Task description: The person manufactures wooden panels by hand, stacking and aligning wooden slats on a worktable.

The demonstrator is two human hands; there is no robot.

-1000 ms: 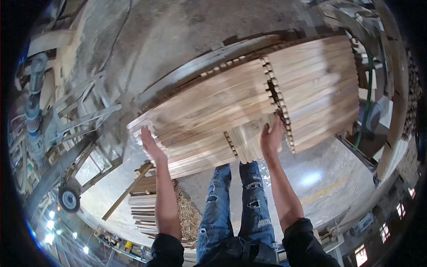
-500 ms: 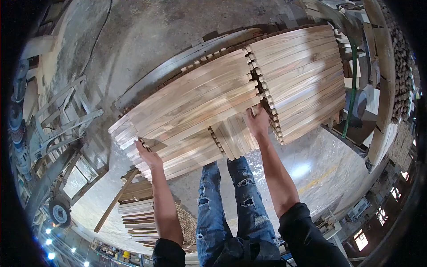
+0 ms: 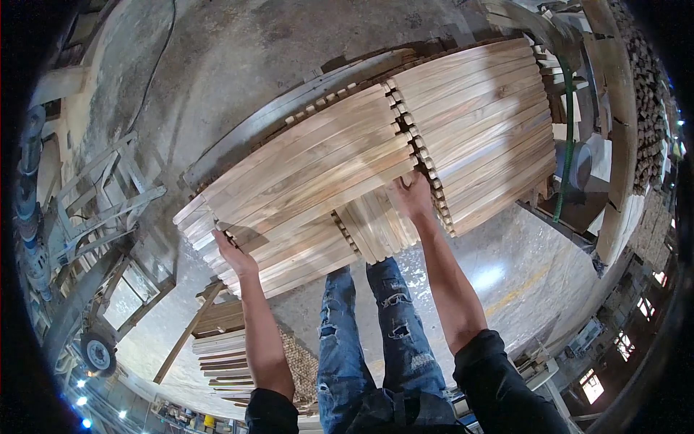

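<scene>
A stack of pale wooden slats (image 3: pixel 311 163) lies in front of me, its upper layer made of long strips side by side. My left hand (image 3: pixel 235 254) is at the left end of the nearest strip in that layer, fingers bent against the end. At the opposite end, my right hand (image 3: pixel 412 195) curls its fingers round the same wooden slat (image 3: pixel 340 189). Below and nearer to me lie lower slats (image 3: pixel 296 254) and a short crosswise group of slats (image 3: pixel 379 224). The fingertips of both hands are partly hidden.
Another stack of slats (image 3: pixel 481 123) stands to the right, past a narrow gap with notched ends. A further pile of strips (image 3: pixel 220 354) is at lower left. Metal frames (image 3: pixel 108 202) and a wheel (image 3: pixel 97 352) stand left. A green hose (image 3: pixel 569 145) hangs at right.
Both hands and the slats appear slightly further left in the view. The hands keep their places at the two ends of the slat.
</scene>
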